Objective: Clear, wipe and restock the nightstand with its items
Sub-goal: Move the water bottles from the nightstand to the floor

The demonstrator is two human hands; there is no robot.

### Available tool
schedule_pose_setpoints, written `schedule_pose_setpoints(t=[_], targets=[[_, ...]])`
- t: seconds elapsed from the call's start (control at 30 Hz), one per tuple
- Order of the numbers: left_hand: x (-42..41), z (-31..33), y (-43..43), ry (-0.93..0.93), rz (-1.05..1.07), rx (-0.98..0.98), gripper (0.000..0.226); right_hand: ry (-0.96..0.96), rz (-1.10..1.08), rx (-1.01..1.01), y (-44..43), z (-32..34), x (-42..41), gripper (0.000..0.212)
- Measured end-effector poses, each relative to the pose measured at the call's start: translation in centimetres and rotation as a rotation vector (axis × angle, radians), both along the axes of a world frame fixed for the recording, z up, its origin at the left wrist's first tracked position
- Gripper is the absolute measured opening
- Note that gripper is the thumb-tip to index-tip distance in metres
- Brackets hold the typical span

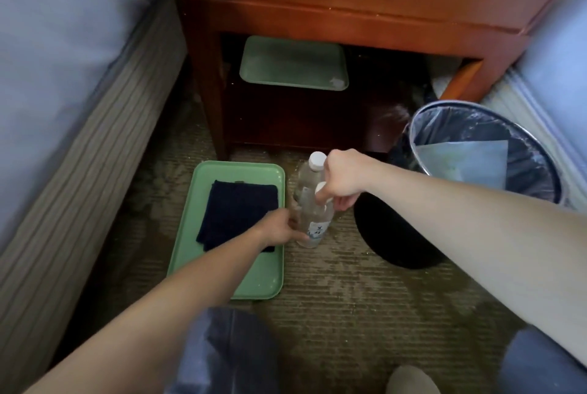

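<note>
Standing on carpet (349,285), near bottle (319,218): cap pinched by right hand (344,179), lower body gripped by left hand (279,230); second bottle (309,172) just behind the grip. Probably restocking; next, upright lift past second bottle to shelf tray (292,63) beyond both hands, under nightstand (317,18).

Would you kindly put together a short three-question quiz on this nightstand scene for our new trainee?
1. True or false: the cloth lies on the floor tray.
2. How many bottles stand on the carpet?
3. Multiple choice: the right hand grips A) the near bottle's top; B) the cloth; C) the floor tray.

Key: 1 true; 2 two; 3 A.
</note>
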State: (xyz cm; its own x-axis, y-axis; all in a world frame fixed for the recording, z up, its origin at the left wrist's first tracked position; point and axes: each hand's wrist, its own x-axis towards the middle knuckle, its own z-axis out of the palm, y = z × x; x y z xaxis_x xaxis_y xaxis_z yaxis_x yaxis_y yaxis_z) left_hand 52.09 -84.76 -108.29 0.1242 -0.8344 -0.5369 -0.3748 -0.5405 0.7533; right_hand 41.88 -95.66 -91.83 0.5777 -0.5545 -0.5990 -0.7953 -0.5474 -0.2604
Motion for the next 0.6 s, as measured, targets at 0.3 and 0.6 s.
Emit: schedule_pose_setpoints(t=[0.3,0.6], targets=[[0.4,-1.4,-0.1,-0.098,-0.068,0.070,0.055,0.145,0.093,0.058,0.4,-0.6,0.1,0.031],[0.7,-1.0,-0.4,-0.099,-0.106,0.092,0.055,0.164,0.094,0.113,0.4,-0.1,-0.3,0.039]])
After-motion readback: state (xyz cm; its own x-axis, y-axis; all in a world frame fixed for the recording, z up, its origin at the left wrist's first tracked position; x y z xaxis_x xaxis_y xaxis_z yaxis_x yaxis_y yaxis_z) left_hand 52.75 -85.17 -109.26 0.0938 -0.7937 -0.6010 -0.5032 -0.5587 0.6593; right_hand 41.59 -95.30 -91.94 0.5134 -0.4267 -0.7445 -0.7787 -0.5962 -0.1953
